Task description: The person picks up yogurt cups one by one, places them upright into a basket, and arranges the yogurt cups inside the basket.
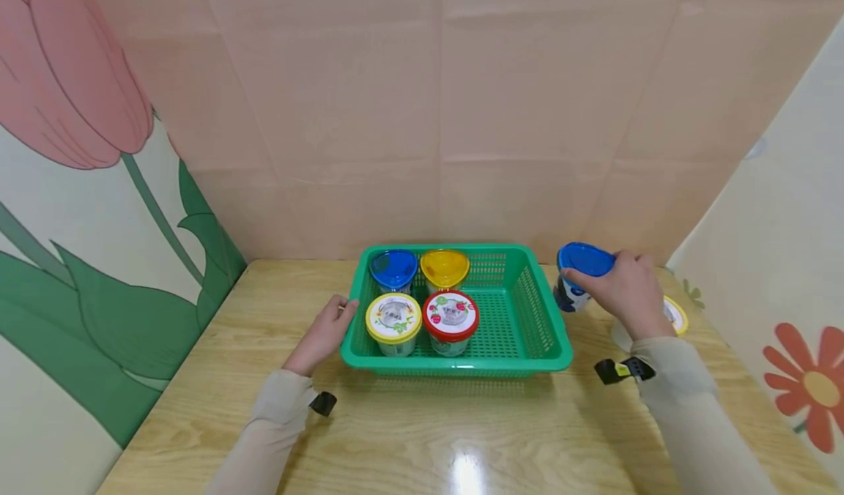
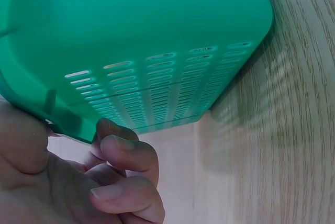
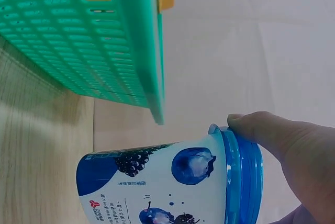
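Note:
My left hand (image 1: 324, 334) grips the left rim of a green plastic basket (image 1: 455, 364); in the left wrist view its fingers (image 2: 133, 156) curl below the basket's edge. To the right of the basket, my right hand (image 1: 634, 296) holds a yogurt cup (image 1: 587, 259) by its blue lid. Blueberries and blackberries are printed on that cup (image 3: 152, 182). Whether its base touches the table cannot be told. Inside the basket's left part stand a blue-lidded cup (image 1: 394, 268), a yellow-lidded cup (image 1: 445, 267), a yellow-rimmed cup (image 1: 393, 318) and a red-rimmed cup (image 1: 451, 314).
Partly hidden behind my right hand, another yellow-rimmed cup (image 1: 678, 315) stands on the wooden table (image 1: 389, 436). A pinkish wall covering (image 1: 435, 114) rises behind the table's far edge. Flower-patterned panels (image 1: 778, 261) flank both sides.

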A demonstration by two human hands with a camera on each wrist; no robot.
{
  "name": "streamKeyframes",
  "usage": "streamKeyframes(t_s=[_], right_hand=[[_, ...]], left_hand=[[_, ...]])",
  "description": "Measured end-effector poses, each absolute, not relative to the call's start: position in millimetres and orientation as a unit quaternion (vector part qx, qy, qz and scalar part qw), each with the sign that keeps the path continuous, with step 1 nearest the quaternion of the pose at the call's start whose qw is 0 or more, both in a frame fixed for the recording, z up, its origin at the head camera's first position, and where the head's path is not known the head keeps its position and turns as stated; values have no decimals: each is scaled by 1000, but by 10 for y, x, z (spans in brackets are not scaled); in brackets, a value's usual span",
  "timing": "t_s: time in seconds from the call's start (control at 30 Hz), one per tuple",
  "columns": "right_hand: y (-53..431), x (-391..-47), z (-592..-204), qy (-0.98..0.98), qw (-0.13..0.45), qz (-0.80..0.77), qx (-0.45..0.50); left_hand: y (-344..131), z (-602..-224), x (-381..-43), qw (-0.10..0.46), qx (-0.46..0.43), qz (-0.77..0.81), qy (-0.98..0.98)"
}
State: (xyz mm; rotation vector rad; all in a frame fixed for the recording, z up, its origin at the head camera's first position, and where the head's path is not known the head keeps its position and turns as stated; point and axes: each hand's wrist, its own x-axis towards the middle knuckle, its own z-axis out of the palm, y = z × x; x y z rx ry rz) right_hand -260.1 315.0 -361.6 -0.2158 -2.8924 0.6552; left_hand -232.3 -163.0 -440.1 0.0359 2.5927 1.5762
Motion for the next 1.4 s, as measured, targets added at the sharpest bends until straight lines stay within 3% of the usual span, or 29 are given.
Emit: streamKeyframes(t_s=[1.4], right_hand=[[2896,-2480,-3262,-962,127,236,-57]], left_hand=[[-1635,-4400,-2307,55,13,527,848]])
